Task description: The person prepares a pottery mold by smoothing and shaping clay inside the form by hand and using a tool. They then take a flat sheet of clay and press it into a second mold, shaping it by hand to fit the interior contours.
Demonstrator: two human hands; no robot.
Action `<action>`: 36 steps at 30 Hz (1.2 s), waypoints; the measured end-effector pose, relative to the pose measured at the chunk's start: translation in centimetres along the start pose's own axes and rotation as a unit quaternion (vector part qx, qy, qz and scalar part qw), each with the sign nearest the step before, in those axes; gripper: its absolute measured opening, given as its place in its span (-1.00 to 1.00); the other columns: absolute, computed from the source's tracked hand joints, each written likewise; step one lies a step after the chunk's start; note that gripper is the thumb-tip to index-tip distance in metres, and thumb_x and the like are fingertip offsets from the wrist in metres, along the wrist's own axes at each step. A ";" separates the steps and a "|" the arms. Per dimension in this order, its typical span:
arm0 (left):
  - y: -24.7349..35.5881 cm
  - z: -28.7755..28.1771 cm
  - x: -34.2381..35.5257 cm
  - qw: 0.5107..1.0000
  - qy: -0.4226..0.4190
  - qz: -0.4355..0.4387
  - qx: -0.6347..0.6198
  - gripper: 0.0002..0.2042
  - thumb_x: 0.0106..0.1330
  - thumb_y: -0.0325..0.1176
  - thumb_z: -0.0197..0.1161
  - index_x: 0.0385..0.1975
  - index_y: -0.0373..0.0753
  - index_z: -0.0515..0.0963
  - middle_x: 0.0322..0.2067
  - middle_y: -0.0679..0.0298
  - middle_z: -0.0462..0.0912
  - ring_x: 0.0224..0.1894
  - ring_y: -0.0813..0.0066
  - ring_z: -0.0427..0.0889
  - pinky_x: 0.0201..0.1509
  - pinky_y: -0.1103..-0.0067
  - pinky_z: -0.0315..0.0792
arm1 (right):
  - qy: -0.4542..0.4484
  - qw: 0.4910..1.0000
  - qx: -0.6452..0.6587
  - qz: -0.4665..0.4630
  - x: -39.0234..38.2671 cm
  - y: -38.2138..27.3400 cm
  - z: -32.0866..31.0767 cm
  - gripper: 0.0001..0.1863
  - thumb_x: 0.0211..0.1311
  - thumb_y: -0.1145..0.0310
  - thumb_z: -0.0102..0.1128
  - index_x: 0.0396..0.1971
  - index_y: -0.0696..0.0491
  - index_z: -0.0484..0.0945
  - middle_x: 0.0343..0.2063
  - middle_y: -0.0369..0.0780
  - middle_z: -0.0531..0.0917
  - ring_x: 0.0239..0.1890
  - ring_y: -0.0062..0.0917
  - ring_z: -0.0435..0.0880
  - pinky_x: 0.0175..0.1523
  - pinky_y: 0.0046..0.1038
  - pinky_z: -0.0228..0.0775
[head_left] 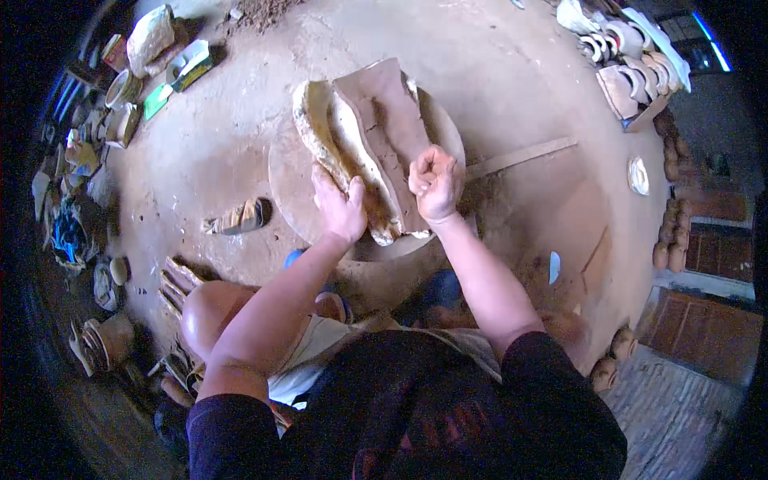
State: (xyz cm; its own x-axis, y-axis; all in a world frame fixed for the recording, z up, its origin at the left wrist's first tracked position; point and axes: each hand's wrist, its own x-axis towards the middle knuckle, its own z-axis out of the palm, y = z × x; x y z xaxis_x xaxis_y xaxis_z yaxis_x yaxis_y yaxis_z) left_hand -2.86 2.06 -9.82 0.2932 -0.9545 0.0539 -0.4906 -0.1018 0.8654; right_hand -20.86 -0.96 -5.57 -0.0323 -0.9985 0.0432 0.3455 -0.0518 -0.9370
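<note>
A long whitish plaster mould (314, 120) with a wavy hollow lies on a round board (290, 180) in front of me. A brown clay slab (394, 100) covers its right part, with cracks and a raised fold along its length. My left hand (340, 206) grips the mould's near left side, thumb apart from the fingers. Over the slab's right edge, my right hand (434, 182) is closed with the fingers curled in. Whether clay is between those fingers I cannot make out.
A flat wooden strip (524, 158) extends right from the board. A striped, rolled-looking piece (238, 218) lies left, a pale blue flat piece (554, 267) right. Curved moulds (640, 80) are stacked far right. Containers and a pale block (150, 40) line the left side.
</note>
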 end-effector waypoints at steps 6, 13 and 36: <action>0.5 0.0 -0.3 1.000 -0.017 -0.009 -0.021 -0.11 0.35 -0.12 0.21 0.48 -0.59 -0.07 0.45 -0.34 0.07 0.52 -0.27 0.06 0.61 0.18 -0.06 | -0.097 0.995 0.028 -0.021 -1.9 0.3 -2.0 -0.27 0.30 -0.46 0.06 -0.46 0.03 0.35 -0.65 -0.45 0.18 -0.68 -0.77 0.16 -0.61 -0.65 -0.04; -0.3 -0.2 -0.8 0.997 -0.044 -0.053 -0.025 -0.08 0.36 -0.10 0.22 0.50 -0.56 -0.13 0.51 -0.33 -0.07 0.57 -0.23 -0.07 0.64 0.21 -0.17 | -0.085 0.995 0.056 0.008 -2.3 -1.0 -0.8 -0.38 0.52 -0.26 -0.07 -0.45 0.04 0.35 -0.66 -0.43 0.21 -0.69 -0.78 0.14 -0.60 -0.65 -0.05; -2.4 -0.9 -0.4 0.996 -0.086 0.022 -0.024 -0.02 0.31 -0.07 0.25 0.48 -0.62 -0.15 0.49 -0.37 -0.02 0.54 -0.29 0.00 0.61 0.19 -0.09 | 0.232 0.899 -0.366 0.063 -10.6 3.9 -6.1 -0.39 0.22 0.21 0.52 0.09 0.19 0.37 -0.03 -0.11 0.64 -0.02 -0.36 0.63 0.13 -0.28 0.45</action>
State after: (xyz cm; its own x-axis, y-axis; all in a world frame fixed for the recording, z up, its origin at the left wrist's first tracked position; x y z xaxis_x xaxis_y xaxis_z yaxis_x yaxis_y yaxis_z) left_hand -1.03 2.95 -11.45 0.1256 -0.9920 0.0097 -0.4586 -0.0494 0.8873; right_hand -24.87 9.47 -11.79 -0.4817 -0.8736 -0.0694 -0.3307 0.2546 -0.9087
